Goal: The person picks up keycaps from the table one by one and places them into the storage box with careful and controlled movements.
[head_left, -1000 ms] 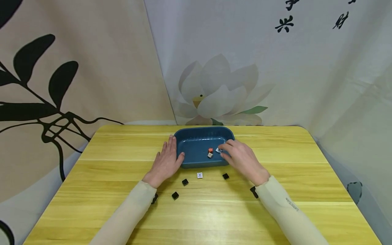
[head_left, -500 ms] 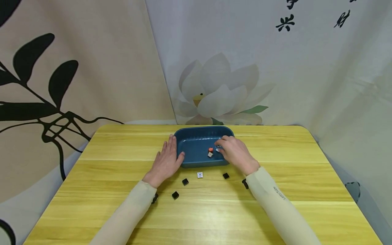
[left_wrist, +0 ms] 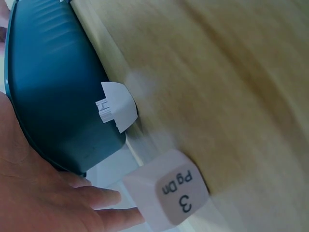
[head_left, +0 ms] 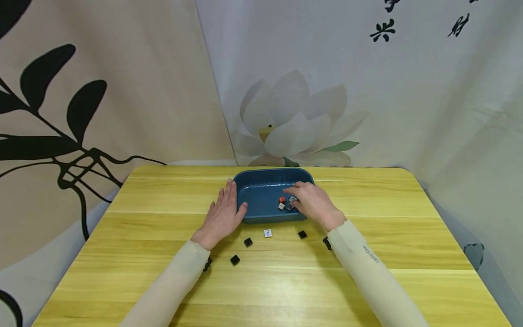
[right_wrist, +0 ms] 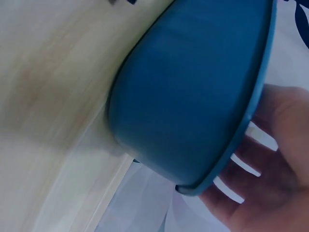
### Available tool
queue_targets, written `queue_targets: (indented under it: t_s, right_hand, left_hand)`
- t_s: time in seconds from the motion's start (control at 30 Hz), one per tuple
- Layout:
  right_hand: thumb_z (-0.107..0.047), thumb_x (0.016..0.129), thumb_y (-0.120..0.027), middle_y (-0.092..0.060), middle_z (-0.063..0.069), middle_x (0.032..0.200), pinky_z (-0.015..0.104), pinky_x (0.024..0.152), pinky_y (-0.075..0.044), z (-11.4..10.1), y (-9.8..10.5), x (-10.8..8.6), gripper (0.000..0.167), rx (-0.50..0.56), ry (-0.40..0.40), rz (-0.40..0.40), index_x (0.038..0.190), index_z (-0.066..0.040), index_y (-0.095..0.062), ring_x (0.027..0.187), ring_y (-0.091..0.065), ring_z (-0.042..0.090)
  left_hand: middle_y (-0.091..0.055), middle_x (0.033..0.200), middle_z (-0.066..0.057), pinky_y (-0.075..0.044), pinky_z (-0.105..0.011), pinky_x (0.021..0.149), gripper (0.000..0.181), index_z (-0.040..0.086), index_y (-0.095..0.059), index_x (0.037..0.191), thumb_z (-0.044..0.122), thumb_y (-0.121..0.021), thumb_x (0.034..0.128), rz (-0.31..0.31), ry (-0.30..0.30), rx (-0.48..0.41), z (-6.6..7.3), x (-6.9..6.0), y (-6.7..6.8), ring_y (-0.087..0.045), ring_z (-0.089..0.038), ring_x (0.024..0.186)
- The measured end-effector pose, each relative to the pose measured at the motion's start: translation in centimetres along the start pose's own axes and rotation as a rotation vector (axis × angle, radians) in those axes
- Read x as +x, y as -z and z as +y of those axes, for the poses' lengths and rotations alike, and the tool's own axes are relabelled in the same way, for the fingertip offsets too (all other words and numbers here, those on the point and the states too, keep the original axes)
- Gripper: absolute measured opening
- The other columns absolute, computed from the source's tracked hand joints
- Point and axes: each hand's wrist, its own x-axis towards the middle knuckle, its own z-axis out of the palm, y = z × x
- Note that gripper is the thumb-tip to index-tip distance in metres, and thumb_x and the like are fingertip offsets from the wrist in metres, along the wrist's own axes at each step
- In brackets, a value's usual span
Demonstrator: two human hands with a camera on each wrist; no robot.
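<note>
A dark blue tray [head_left: 257, 219] stands at the table's far side. My left hand [head_left: 221, 211] rests against its left end, fingers fairly straight. Over the tray's right end is my right hand [head_left: 314, 202], index finger stretched forward, thumb lower and apart. Just by these fingertips lie a pale keycap [head_left: 293, 199] and a bluish one [head_left: 289, 206]. Left of them sit an orange keycap [head_left: 282, 199] and an off-white keycap [head_left: 281, 206]. In the right wrist view the tray wall [right_wrist: 193, 92] hides the fingertips and keycaps.
Before the tray lie a white keycap [head_left: 267, 233] and black keycaps [head_left: 248, 242], scattered on the wooden table [head_left: 278, 290]. The left wrist view shows a keycap marked 3 PgDn [left_wrist: 176, 188] and a white keycap [left_wrist: 120, 106] near the tray. A printed curtain [head_left: 163, 91] hangs behind.
My right hand has shifted left and slightly farther into the tray. Its thumb and index finger have spread, and a bluish keycap now lies nearer the front wall. My left hand stays put.
</note>
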Motion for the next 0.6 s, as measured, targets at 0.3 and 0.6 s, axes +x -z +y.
queue_targets:
  t_s: [0.3,0.6]
  right_hand:
    - [-0.025,0.099,-0.073,-0.066,0.014,0.136,0.047,0.093,-0.057,-0.3,0.6,-2.3,0.039,0.009,0.065,0.107,0.134,-0.008,-0.070,0.120,-0.067,0.031]
    - [-0.032,0.100,-0.071,-0.058,0.015,0.148,0.048,0.092,-0.057,-1.1,1.2,-5.3,0.045,-0.002,0.134,0.124,0.138,-0.009,-0.068,0.121,-0.067,0.032]
  left_hand:
    - [0.005,0.173,-0.014,-0.023,-0.073,0.114,0.081,0.001,-0.001,0.165,0.046,-0.040,0.1095,-0.009,-0.006,-0.011,0.0,0.1,-0.1,-0.011,-0.045,0.156]
    - [0.003,0.173,-0.016,-0.023,-0.073,0.114,0.081,0.001,-0.001,0.165,0.045,-0.039,0.1095,-0.009,-0.009,-0.010,0.0,0.1,-0.1,-0.011,-0.046,0.156]
